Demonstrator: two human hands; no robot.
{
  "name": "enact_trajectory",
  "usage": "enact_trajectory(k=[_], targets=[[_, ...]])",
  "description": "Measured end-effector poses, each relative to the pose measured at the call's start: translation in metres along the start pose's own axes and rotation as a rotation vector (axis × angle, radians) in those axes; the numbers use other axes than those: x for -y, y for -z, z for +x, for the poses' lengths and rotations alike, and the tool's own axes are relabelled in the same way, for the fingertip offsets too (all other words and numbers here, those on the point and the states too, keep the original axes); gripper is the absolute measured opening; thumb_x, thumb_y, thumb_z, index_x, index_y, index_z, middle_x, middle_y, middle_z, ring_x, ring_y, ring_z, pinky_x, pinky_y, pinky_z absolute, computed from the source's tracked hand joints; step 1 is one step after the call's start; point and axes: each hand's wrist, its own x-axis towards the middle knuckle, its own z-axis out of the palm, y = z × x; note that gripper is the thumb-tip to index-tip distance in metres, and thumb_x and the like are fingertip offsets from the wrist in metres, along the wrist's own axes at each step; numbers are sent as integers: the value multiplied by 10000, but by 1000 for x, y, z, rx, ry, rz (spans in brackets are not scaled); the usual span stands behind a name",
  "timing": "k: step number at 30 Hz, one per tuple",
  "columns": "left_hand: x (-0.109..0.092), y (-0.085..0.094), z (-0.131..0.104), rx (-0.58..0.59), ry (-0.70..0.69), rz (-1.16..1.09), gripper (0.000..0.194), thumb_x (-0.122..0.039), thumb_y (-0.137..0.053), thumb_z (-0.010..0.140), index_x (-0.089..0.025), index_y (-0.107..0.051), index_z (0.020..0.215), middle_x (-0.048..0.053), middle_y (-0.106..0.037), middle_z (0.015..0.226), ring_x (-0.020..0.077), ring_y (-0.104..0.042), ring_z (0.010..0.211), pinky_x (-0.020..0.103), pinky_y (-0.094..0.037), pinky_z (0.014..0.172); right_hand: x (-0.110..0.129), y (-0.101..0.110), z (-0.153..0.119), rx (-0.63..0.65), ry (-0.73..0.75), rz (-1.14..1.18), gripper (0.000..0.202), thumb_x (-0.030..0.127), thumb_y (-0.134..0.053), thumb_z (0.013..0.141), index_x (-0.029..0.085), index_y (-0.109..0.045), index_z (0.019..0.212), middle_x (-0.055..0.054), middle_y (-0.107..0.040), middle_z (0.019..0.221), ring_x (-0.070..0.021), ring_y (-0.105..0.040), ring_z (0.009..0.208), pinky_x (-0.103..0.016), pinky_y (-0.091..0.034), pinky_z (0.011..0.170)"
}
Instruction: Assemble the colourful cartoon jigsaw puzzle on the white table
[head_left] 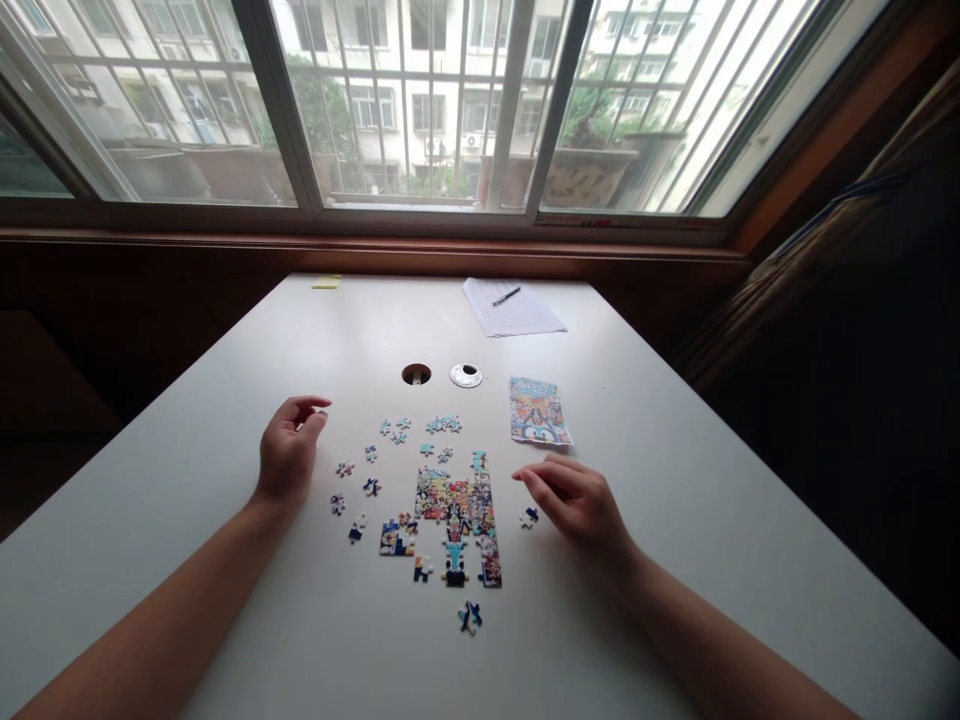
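Note:
A partly joined jigsaw puzzle (457,495) lies on the white table (330,640), with gaps along its lower side. My left hand (291,445) rests left of the loose pieces, fingers curled but apart, holding nothing. On the right, my right hand (574,497) hovers or rests beside a loose dark-blue and white piece (529,518), its fingers apart with nothing visible in them. Several loose pieces (371,487) lie left of the puzzle, and light-blue ones (444,425) lie above it. One blue piece (470,617) sits below. A small joined section (397,537) is at the lower left.
A colourful picture card (540,411) lies at the upper right of the puzzle. Farther back are papers (514,310) with a pen (507,296), a round table hole (416,374), a metal ring cover (466,376) and yellow notes (327,282). A barred window stands behind.

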Motion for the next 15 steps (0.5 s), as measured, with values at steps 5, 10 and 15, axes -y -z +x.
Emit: enact_trajectory(k=[5, 10, 15], targets=[[3, 1, 1, -7, 26, 13, 121, -241, -657, 752, -193, -692, 857, -13, -592, 745, 131, -479, 669, 241, -350, 602, -2, -1, 0, 11, -7, 6, 251, 322, -561, 983, 193, -763, 911, -34, -636, 741, -151, -565, 631, -287, -419, 570], [7, 2, 3, -13, 66, -1, 120, -256, -677, 731, -189, -673, 831, -21, -571, 716, 132, -461, 655, 249, -347, 603, -1, -1, 0, 9, -9, 12, 254, 321, -561, 981, 195, -768, 905, -27, -630, 724, -145, -562, 620, -282, -419, 564], [9, 3, 4, -11, 86, -26, 105, -250, -688, 724, -184, -639, 791, -18, -576, 743, 138, -485, 699, 261, -376, 655, -2, -1, -1, 18, -15, 32, 247, 320, -562, 979, 193, -766, 922, -27, -634, 733, -142, -568, 622, -276, -424, 568]])
